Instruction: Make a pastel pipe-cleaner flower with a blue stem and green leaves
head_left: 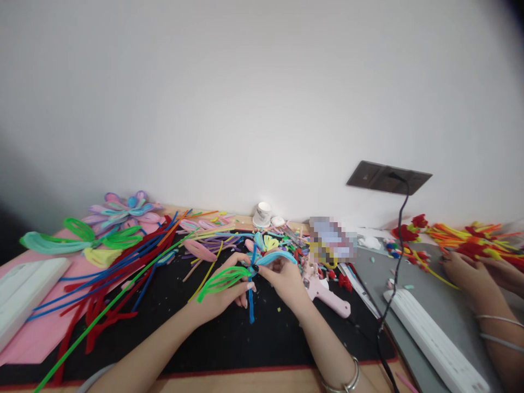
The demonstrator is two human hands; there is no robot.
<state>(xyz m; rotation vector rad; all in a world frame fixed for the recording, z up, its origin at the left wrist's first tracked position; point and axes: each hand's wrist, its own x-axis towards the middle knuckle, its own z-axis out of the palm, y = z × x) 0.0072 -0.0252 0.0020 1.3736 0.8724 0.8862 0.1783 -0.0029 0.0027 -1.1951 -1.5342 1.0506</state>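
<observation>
Over the black mat point(196, 349), both my hands meet at the middle of a pipe-cleaner piece. My left hand point(219, 297) is closed on its green pipe-cleaner loops point(224, 279), which fan out to the left. My right hand point(286, 284) pinches near the join, where a light blue pipe-cleaner loop point(280, 255) arches over the fingers. A darker blue pipe cleaner point(251, 305) crosses the join upright, its lower end hanging below my hands. Fingers partly hide the join itself.
Left lie red pipe cleaners point(98, 322), a pipe-cleaner flower point(126, 213) and a white box point(33, 297). A pink glue gun point(327, 295) rests right, near a black cable point(382, 322) and power strip point(438, 344). A co-worker's hands point(466, 273) hold red pieces. A cup point(263, 210) stands behind.
</observation>
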